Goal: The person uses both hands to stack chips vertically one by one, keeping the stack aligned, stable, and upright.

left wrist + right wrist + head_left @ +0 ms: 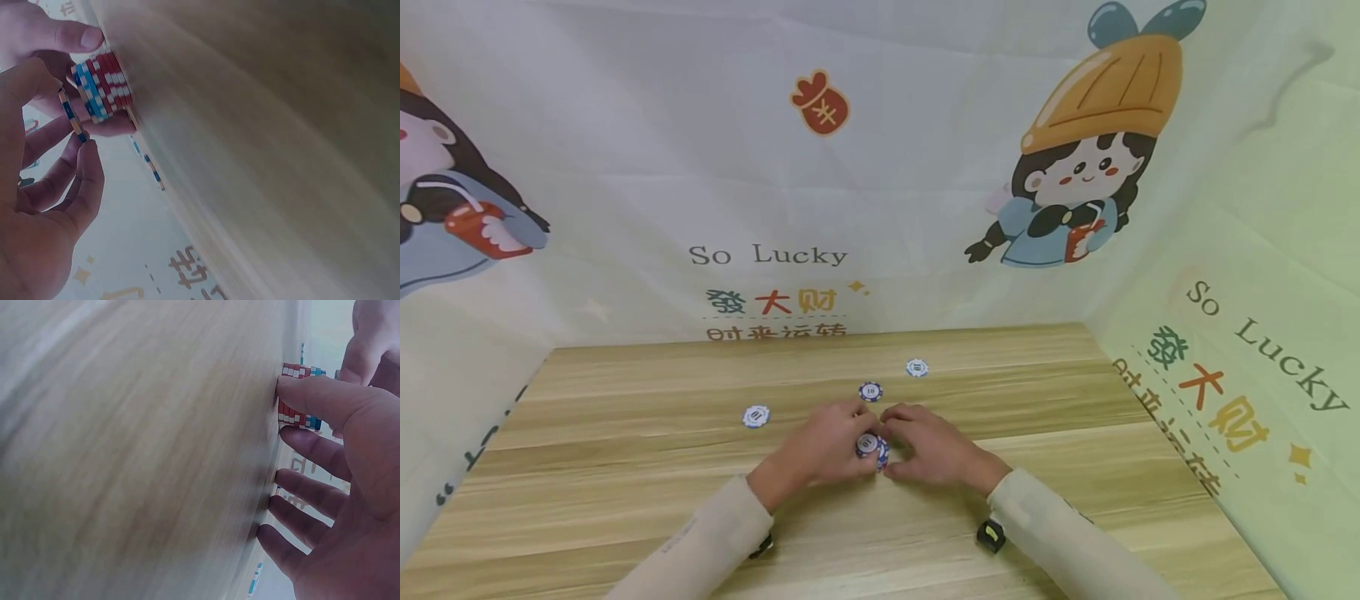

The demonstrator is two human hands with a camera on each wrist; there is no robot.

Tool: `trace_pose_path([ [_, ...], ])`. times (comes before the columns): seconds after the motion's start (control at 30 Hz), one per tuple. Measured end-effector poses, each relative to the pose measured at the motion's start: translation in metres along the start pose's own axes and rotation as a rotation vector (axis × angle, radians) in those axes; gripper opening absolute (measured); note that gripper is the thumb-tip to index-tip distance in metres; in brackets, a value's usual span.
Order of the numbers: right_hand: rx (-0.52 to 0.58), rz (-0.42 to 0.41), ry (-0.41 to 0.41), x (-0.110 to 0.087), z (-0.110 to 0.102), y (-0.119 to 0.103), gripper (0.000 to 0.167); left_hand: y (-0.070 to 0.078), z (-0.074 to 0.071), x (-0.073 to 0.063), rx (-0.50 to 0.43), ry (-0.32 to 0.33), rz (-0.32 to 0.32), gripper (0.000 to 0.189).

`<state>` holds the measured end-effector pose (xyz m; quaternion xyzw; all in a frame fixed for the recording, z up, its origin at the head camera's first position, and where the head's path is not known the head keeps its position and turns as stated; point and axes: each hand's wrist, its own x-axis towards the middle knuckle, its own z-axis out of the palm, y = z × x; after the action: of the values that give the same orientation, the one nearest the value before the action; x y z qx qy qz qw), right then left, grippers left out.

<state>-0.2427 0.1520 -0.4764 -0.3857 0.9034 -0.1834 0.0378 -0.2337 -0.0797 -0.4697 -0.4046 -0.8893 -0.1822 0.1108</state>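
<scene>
Between my two hands a stack of poker chips [883, 455] stands on the wooden table, red and white ones at the bottom, blue and white ones above, as the left wrist view shows. My left hand [823, 442] pinches a single dark blue and white poker chip [72, 115] on edge by its rim, thumb on one side and fingers on the other, tilted close over the stack. My right hand [938, 446] holds the stack low down, its thumb on the near side and index finger on the far side, with the other fingers spread along the tabletop.
Loose chips lie flat beyond my hands: a light blue one [756, 416] to the left, a dark blue one [870, 391] straight ahead and another light one [917, 367] farther back. Printed cloth [917, 208] hangs behind the table [647, 450] and along its sides.
</scene>
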Motion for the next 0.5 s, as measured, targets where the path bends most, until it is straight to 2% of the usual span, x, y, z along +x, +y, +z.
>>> trace_pose_path([
  [0.5, 0.002, 0.023, -0.001, -0.0005, 0.0003, -0.001, 0.052, 0.004, 0.0087, 0.0016, -0.001, 0.027, 0.026, 0.025],
])
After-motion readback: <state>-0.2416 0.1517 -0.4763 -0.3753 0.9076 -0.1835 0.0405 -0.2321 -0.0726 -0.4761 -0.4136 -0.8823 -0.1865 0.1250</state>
